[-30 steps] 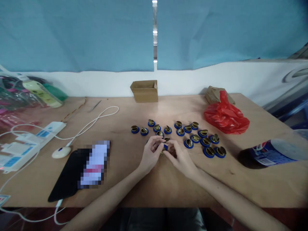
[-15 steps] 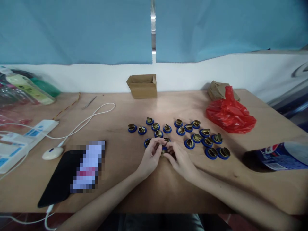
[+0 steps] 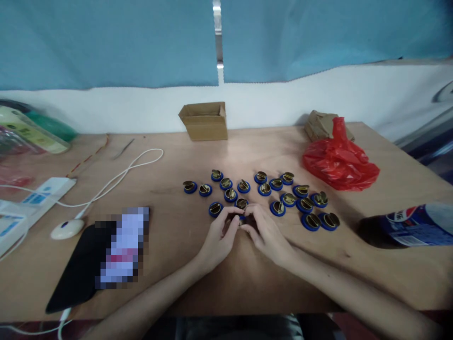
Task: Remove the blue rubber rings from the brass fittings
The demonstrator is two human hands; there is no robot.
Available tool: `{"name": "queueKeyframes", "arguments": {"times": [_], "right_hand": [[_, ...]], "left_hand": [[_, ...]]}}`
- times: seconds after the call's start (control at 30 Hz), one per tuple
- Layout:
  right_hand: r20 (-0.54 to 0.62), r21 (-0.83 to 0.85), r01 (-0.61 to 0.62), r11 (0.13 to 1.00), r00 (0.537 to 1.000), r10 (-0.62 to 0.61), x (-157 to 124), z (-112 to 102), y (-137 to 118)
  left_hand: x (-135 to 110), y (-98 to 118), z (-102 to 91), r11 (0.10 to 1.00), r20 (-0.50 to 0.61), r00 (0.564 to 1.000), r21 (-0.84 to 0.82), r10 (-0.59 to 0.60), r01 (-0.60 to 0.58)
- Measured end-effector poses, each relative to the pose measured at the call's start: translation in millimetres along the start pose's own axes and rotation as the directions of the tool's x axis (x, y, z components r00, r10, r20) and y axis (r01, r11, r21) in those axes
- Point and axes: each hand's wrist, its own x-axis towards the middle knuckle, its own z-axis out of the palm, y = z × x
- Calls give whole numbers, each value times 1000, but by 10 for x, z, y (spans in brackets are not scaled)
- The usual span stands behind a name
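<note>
My left hand (image 3: 219,233) and my right hand (image 3: 264,231) meet at the middle of the wooden table (image 3: 226,269), fingertips pinched together around a small blue and brass piece (image 3: 242,219) that is mostly hidden by the fingers. Just beyond the hands lie several small round blue rings with brass inserts (image 3: 260,193), spread in loose rows. One of them (image 3: 215,208) lies right by my left fingertips.
A small open cardboard box (image 3: 204,121) stands at the back. A red plastic bag (image 3: 339,163) and brown packet lie back right, a lying bottle (image 3: 414,226) at the right. At the left are a phone (image 3: 102,252), a white mouse (image 3: 67,228), cables and a power strip (image 3: 33,200).
Both hands have stayed pinched together on the small piece, fingers shifting slightly. The view has tilted, so everything sits a little lower left than before.
</note>
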Motion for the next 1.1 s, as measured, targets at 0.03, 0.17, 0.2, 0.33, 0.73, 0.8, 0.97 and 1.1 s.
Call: {"name": "queueKeyframes", "arguments": {"times": [0.03, 0.17, 0.2, 0.33, 0.73, 0.8, 0.97, 1.1], "right_hand": [[0, 6, -4, 1000, 1000, 4, 1, -1, 5], [-24, 28, -53, 998, 998, 54, 2, -16, 29], [-33, 35, -65, 997, 997, 66, 1, -21, 32], [-74, 48, -65, 997, 995, 69, -7, -29, 30], [-109, 14, 24, 1000, 994, -22, -10, -67, -23], [-105, 14, 26, 1000, 994, -25, -10, -73, -26], [-104, 14, 27, 1000, 994, -25, -9, -70, -20], [-103, 33, 32, 999, 994, -29, -10, -58, -19]], "left_hand": [[-10, 4, -8, 1000, 3, 1000, 16, 1, -1], [-33, -37, -41, 992, 21, 997, 104, 70, -72], [-34, -52, -48, 985, 21, 994, 129, 108, -110], [-33, -82, -68, 945, -5, 977, 254, 212, -204], [-66, -56, -78, 880, -43, 948, 386, 316, -276], [-65, -47, -80, 873, -39, 946, 400, 321, -280], [-53, -36, -86, 864, -24, 936, 393, 352, -315], [-48, -61, -87, 904, -9, 955, 325, 297, -278]]}}
